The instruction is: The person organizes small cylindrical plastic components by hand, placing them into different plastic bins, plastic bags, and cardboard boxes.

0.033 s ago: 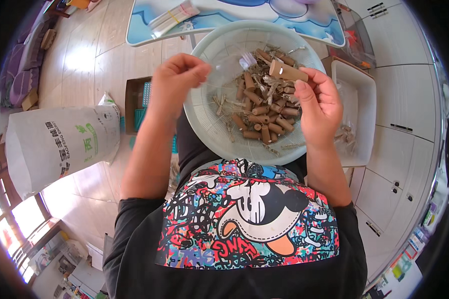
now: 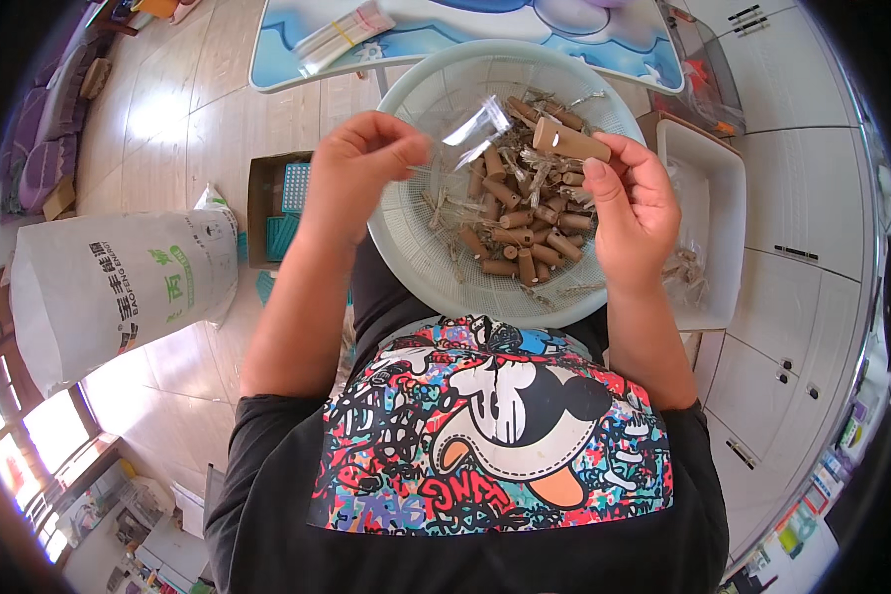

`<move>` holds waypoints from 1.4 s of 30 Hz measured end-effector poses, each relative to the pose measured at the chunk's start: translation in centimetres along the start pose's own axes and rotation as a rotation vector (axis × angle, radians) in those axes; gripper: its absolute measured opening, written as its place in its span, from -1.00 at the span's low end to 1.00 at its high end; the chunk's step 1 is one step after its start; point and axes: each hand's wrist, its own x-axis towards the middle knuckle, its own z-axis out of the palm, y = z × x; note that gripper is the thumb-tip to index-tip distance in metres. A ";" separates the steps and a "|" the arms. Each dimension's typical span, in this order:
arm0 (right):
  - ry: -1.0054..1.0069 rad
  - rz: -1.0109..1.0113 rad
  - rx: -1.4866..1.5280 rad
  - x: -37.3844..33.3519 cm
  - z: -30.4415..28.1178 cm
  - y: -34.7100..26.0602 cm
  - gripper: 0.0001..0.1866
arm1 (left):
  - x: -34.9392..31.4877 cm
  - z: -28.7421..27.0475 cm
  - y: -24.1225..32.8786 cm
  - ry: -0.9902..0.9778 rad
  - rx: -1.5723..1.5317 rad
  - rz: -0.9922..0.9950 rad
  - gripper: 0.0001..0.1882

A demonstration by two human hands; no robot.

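Observation:
Over the left side of a pale green mesh basket (image 2: 402, 233), my left hand (image 2: 361, 173) has its thumb and fingertips pinched together. A thin, shiny piece of clear plastic film (image 2: 480, 127) extends from that pinch toward the basket's middle; where it meets the fingers is hard to see. My right hand (image 2: 639, 203), at the basket's right side, grips a brown cardboard-like tube (image 2: 569, 141) between thumb and fingers. Below it, many smaller brown cylinders (image 2: 515, 236) lie heaped with crumpled clear wrappers (image 2: 455, 252). The basket rests at my lap.
A table with a blue-and-white top (image 2: 445, 30) holds a bundle of white sticks (image 2: 345, 38). At right stands a white bin (image 2: 728, 228) with clear scraps. On the left are a cardboard box (image 2: 260, 208) with teal trays and a large white sack (image 2: 129, 282).
My left hand has shifted slightly right, and the clear film has swung and now catches the light. My right hand with the brown tube stays nearly still.

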 end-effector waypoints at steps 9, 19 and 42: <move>0.085 -0.113 -0.066 -0.6 -0.3 0.3 -0.77 | -1.7 2.7 0.0 -0.143 -0.084 -0.071 -0.91; 0.027 -0.018 -0.077 -0.8 -0.6 0.6 -0.79 | -2.5 2.8 0.5 -0.168 -0.027 -0.008 -0.86; -0.249 0.154 -0.245 -1.2 -0.7 1.7 -0.86 | -2.5 5.0 -0.3 -0.459 -0.620 -0.452 -0.68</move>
